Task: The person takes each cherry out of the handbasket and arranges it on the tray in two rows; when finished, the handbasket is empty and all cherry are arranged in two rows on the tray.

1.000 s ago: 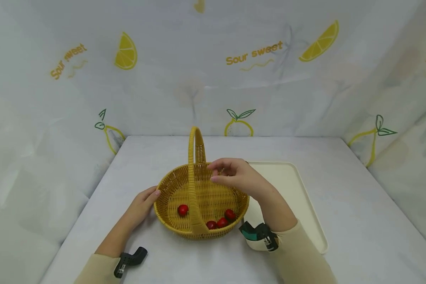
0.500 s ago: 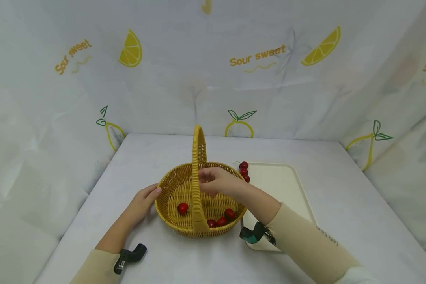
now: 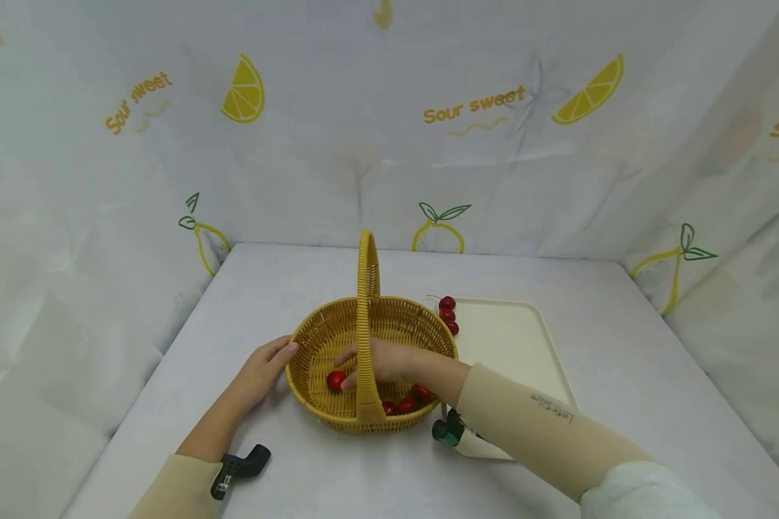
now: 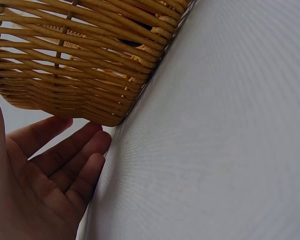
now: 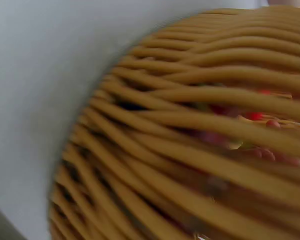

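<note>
A yellow wicker basket (image 3: 318, 416) with a tall arched handle stands on the table. My left hand (image 3: 262, 369) holds its left side, thumb over the rim; in the left wrist view the fingers (image 4: 72, 155) lie against the woven outer wall (image 4: 90, 60). My right hand (image 3: 389, 359) reaches inside, partly behind the handle, its thumb and fingers spread apart beside a lone red cherry (image 3: 335, 380). Several more cherries (image 3: 407, 405) lie at the front right of the basket, partly covered by the forearm. In the right wrist view the weave (image 5: 155, 110) hides most of the hand.
A cream tray (image 3: 506, 342) lies right of the basket, under the right forearm. Three cherries (image 3: 447, 315) sit in a row at its left back edge, one with a stem. A white printed curtain (image 3: 337, 144) hangs behind the table.
My right hand has moved from above the basket's right back rim down and left into it, toward the lone cherry, uncovering the tray's cherries. My left hand stays at the rim.
</note>
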Tool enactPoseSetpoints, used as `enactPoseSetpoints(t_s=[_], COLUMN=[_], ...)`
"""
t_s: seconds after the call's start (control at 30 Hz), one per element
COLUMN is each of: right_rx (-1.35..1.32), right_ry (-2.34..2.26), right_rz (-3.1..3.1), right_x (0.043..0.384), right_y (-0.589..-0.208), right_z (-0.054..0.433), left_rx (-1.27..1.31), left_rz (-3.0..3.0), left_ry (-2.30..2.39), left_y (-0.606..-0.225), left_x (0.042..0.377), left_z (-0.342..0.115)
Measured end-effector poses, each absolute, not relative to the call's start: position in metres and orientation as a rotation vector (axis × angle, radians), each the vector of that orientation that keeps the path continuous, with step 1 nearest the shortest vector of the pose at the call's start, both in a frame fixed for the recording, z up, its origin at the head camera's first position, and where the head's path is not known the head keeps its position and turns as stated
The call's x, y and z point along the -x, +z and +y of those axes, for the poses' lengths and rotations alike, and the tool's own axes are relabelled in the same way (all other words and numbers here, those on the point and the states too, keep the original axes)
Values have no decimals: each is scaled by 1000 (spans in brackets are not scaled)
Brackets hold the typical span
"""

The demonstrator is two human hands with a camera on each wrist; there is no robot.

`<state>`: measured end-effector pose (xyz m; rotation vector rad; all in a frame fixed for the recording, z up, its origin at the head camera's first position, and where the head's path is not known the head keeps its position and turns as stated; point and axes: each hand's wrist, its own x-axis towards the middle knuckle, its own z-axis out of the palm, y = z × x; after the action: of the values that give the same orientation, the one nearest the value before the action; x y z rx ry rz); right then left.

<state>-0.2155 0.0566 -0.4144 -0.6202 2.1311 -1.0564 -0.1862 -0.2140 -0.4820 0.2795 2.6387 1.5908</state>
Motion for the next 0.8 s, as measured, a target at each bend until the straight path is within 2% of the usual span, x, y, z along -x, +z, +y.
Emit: enactPoseSetpoints(t_s=[0.13,0.8], right_rx=[685,842], right_ry=[-903,-892], right_rz=[2220,2291], right_x=[213,210], right_y=[-422,-429], right_z=[53,50], left_rx=[-271,-254], left_rz=[2633,2643], left_ry=[1585,1592], left_y=[-483,-484], left_x=[188,186], left_z=[-213,-213])
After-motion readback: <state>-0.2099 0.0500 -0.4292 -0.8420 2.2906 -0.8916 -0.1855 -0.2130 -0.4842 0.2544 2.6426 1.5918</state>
